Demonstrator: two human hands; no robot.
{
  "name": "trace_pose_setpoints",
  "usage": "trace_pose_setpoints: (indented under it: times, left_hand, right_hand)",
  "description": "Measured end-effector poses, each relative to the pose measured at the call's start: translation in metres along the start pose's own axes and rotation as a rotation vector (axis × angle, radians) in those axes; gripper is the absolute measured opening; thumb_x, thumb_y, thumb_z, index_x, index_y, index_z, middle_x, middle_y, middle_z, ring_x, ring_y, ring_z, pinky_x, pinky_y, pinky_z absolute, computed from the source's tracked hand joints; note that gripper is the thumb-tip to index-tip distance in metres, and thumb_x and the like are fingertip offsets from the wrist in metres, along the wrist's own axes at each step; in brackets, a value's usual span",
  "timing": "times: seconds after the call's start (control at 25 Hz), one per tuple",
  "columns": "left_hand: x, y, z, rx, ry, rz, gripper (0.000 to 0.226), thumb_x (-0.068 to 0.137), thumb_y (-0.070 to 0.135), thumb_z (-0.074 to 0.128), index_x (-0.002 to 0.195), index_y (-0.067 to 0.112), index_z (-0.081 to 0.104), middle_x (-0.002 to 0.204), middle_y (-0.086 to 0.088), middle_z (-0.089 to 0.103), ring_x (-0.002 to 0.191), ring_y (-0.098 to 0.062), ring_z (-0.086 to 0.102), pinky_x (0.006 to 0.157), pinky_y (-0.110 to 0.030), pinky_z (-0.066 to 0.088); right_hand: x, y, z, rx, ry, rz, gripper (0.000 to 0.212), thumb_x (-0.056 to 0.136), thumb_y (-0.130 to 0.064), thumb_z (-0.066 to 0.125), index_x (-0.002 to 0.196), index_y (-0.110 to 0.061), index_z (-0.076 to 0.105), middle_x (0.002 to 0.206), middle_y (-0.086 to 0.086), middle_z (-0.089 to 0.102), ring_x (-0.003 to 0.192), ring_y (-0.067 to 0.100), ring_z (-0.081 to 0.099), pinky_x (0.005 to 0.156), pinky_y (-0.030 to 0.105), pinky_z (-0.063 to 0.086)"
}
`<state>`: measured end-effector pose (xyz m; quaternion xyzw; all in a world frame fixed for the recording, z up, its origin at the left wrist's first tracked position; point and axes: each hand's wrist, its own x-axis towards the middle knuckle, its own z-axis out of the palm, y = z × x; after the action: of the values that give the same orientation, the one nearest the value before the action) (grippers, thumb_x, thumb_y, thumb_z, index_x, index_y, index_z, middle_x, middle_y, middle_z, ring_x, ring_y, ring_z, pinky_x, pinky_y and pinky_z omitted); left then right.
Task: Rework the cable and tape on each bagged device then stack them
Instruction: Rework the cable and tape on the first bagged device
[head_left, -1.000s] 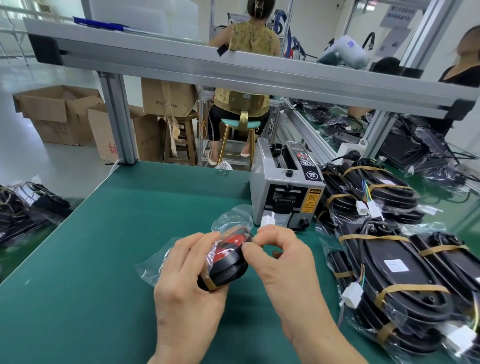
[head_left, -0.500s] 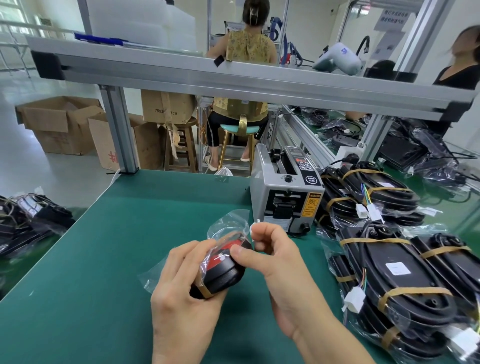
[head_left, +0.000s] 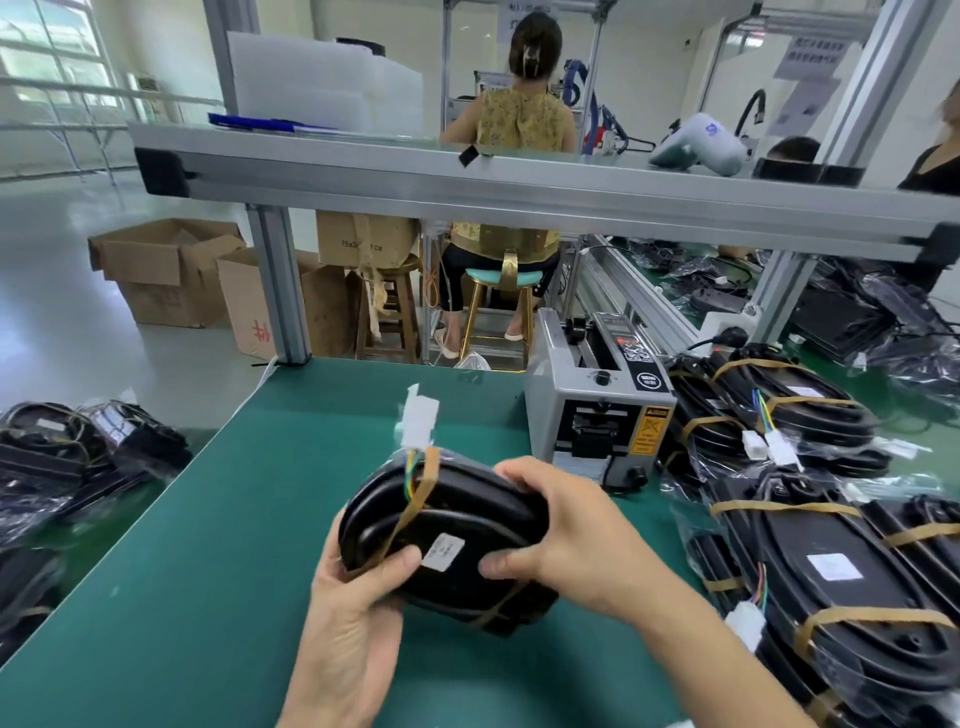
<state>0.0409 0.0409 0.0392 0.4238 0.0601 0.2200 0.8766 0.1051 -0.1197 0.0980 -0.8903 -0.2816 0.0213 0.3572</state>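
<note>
**Taped device held ready for stacking**

Both hands, left (head_left: 358, 613) and right (head_left: 576, 540), grip a black oval bagged device (head_left: 441, 535) bound with brown tape (head_left: 415, 499), held above the green table (head_left: 208, 545). Rework looks finished; next, probably, placement on the stack of taped devices (head_left: 831, 571) at right.

We hold a bagged device (head_left: 447, 540) above the table (head_left: 171, 597), left hand (head_left: 358, 613) at its near-left end, right hand (head_left: 571, 540) at its right. Behind it to the right stands a tape dispenser (head_left: 597, 400). A stack of bagged devices (head_left: 831, 545) lies right of us; another pile (head_left: 67, 467) lies beyond the table's left edge.
</note>
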Motion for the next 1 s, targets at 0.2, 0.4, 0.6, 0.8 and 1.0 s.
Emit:
trace_pose_setpoints:
  times: [0.2, 0.4, 0.6, 0.8, 1.0]
  left_hand:
    - [-0.011, 0.022, -0.015, 0.691, 0.256, 0.413, 0.071, 0.068, 0.009, 0.075, 0.126, 0.037, 0.046, 0.13, 0.01, 0.052, 0.125, -0.012, 0.047, 0.108, -0.029, 0.032]
    - [0.016, 0.044, 0.002, 1.266, -0.182, 0.632, 0.058, 0.074, 0.024, 0.073, 0.129, 0.026, 0.053, 0.13, 0.015, 0.05, 0.129, -0.008, 0.04, 0.108, -0.023, 0.028]
    - [0.028, 0.037, -0.015, 0.835, -0.131, -0.004, 0.032, 0.069, 0.023, 0.077, 0.1, 0.028, 0.07, 0.09, 0.013, 0.065, 0.084, 0.005, 0.054, 0.069, -0.003, 0.037]
    - [0.022, 0.027, -0.017, 0.87, -0.108, 0.089, 0.017, 0.077, 0.02, 0.076, 0.087, 0.033, 0.07, 0.079, 0.02, 0.061, 0.072, 0.0, 0.05, 0.066, -0.009, 0.037]
    - [0.019, 0.029, -0.017, 0.993, -0.169, 0.174, 0.02, 0.083, 0.017, 0.07, 0.089, 0.035, 0.066, 0.088, 0.024, 0.06, 0.082, 0.001, 0.051, 0.069, -0.006, 0.035]
  right_hand:
    - [0.02, 0.009, 0.006, -0.57, 0.125, -0.124, 0.055, 0.068, -0.044, 0.072, 0.117, -0.036, 0.048, 0.111, -0.016, 0.054, 0.106, 0.011, 0.047, 0.076, 0.03, 0.021]
    - [0.023, 0.009, 0.019, -0.579, 0.033, -0.164, 0.059, 0.068, -0.051, 0.07, 0.12, -0.038, 0.046, 0.114, -0.017, 0.052, 0.109, 0.009, 0.045, 0.081, 0.028, 0.022]
    - [0.032, 0.004, 0.001, -0.238, -0.08, -0.146, 0.046, 0.077, -0.056, 0.066, 0.119, -0.035, 0.062, 0.109, -0.017, 0.062, 0.105, 0.0, 0.054, 0.104, 0.036, 0.029]
    - [0.041, -0.002, 0.004, -0.054, -0.017, -0.304, 0.006, 0.086, -0.017, 0.07, 0.087, -0.014, 0.074, 0.09, -0.008, 0.068, 0.084, 0.011, 0.063, 0.082, 0.036, 0.049]
    - [0.045, -0.006, 0.011, -0.366, 0.02, -0.364, 0.017, 0.099, -0.025, 0.049, 0.093, -0.013, 0.06, 0.096, 0.0, 0.06, 0.082, 0.024, 0.058, 0.074, 0.04, 0.045]
